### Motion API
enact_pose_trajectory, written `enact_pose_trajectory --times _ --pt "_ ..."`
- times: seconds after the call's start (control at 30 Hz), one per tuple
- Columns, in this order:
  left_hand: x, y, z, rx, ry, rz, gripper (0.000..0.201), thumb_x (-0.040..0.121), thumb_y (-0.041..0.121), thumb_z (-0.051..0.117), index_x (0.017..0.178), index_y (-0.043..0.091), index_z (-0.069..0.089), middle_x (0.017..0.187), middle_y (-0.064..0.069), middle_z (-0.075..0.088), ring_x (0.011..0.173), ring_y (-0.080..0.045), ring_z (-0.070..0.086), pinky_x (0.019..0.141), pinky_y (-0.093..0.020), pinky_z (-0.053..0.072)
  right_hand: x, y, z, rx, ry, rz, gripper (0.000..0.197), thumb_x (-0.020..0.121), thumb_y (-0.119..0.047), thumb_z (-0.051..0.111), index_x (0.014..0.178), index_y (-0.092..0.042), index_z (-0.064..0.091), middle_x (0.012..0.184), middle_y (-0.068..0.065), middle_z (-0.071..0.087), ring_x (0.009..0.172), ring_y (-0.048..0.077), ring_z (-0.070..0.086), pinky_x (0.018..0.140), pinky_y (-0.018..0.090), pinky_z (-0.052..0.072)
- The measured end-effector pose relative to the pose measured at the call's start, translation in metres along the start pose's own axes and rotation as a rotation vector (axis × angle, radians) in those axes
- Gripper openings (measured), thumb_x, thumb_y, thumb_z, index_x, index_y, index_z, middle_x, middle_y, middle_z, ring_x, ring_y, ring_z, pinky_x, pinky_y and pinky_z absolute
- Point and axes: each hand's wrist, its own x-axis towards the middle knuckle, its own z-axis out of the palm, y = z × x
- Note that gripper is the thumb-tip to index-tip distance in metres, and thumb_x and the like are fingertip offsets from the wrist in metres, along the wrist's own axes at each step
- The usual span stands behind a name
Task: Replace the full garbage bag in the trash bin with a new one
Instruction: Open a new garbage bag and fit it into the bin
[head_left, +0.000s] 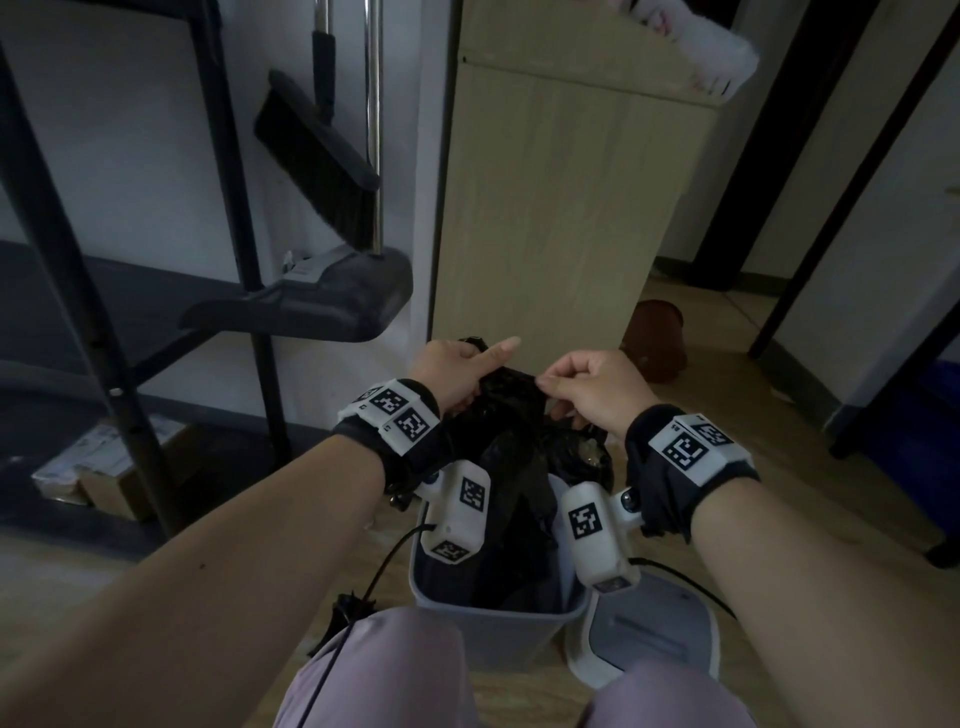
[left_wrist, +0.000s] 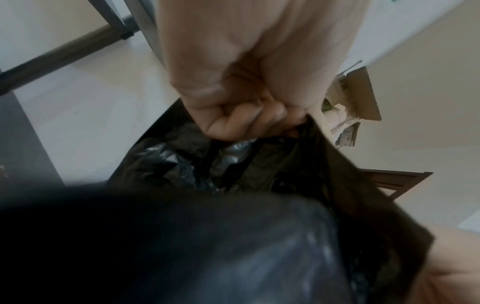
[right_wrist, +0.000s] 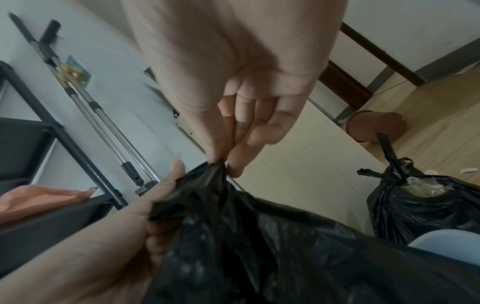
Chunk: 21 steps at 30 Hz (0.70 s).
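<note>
A grey trash bin (head_left: 498, 631) stands on the floor between my knees. A new black garbage bag (head_left: 506, 415) hangs over it, its lower part down inside the bin. My left hand (head_left: 475, 364) grips the bag's top edge with curled fingers (left_wrist: 246, 121), index finger pointing out. My right hand (head_left: 545, 384) pinches the same edge between thumb and fingertips (right_wrist: 221, 162). The full black bag (right_wrist: 420, 205), knotted at the top, sits on the floor behind the bin on the right.
The bin's grey-and-white lid (head_left: 649, 639) lies on the floor to the right. A wooden cabinet (head_left: 561, 208) stands just behind. A broom (head_left: 322, 150) and dustpan (head_left: 322, 301) lean at the left by a black shelf frame (head_left: 104, 312). A brown pot (head_left: 657, 338) lies beyond.
</note>
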Motion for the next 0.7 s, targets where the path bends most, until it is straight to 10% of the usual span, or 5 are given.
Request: enact_pose_trajectory --times 0.17,0.3,0.4,0.57,0.7 --pt "0.001 -0.002 0.003 -0.081 -0.074 -0.020 0.035 0.077 0.028 0.074 0.057 0.016 0.048 0.062 -0.001 0.055 0.058 -0.013 0.056 0.051 -0.020 0.051 0.003 0.002 -0.001 0.004 0.068 0.035 0.014 0.093 -0.018 0.056 0.080 -0.013 0.056 0.069 0.001 0.063 0.049 0.010 0.061 0.038 0.018 0.041" --pt "0.003 0.000 -0.005 -0.148 -0.029 0.003 0.033 0.081 0.009 0.069 0.060 0.014 0.045 0.066 -0.005 0.057 0.050 -0.010 0.062 0.045 -0.016 0.053 0.011 0.010 -0.010 0.188 0.197 0.155 0.017 0.096 -0.014 0.050 0.080 -0.013 0.054 0.087 0.014 0.063 0.066 0.029 0.067 0.054 0.033 0.054" --pt "0.004 -0.003 -0.020 -0.118 0.086 -0.019 0.027 0.087 0.003 0.058 0.065 0.012 0.047 0.063 -0.008 0.058 0.033 -0.004 0.058 0.042 -0.018 0.051 0.016 0.020 -0.026 0.313 0.306 0.219 0.014 0.099 -0.012 0.043 0.095 -0.003 0.053 0.082 0.015 0.062 0.058 0.024 0.064 0.058 0.033 0.054" --pt "0.015 -0.009 -0.042 -0.208 0.314 -0.109 0.016 0.093 0.002 0.046 0.080 0.001 0.056 0.086 -0.021 0.059 0.056 -0.025 0.061 0.041 -0.023 0.055 0.015 0.037 -0.053 0.322 0.375 0.363 0.028 0.100 -0.016 0.039 0.076 -0.006 0.050 0.079 0.014 0.064 0.044 0.012 0.064 0.043 0.024 0.050" --pt "0.011 0.006 -0.033 -0.347 0.252 -0.124 0.014 0.094 0.002 0.045 0.104 0.001 0.054 0.103 -0.023 0.055 0.087 -0.036 0.061 0.068 -0.039 0.057 0.004 0.028 -0.048 -0.042 0.373 0.293 0.008 0.085 -0.020 0.063 0.089 -0.013 0.059 0.091 0.006 0.062 0.081 0.023 0.062 0.077 0.033 0.051"
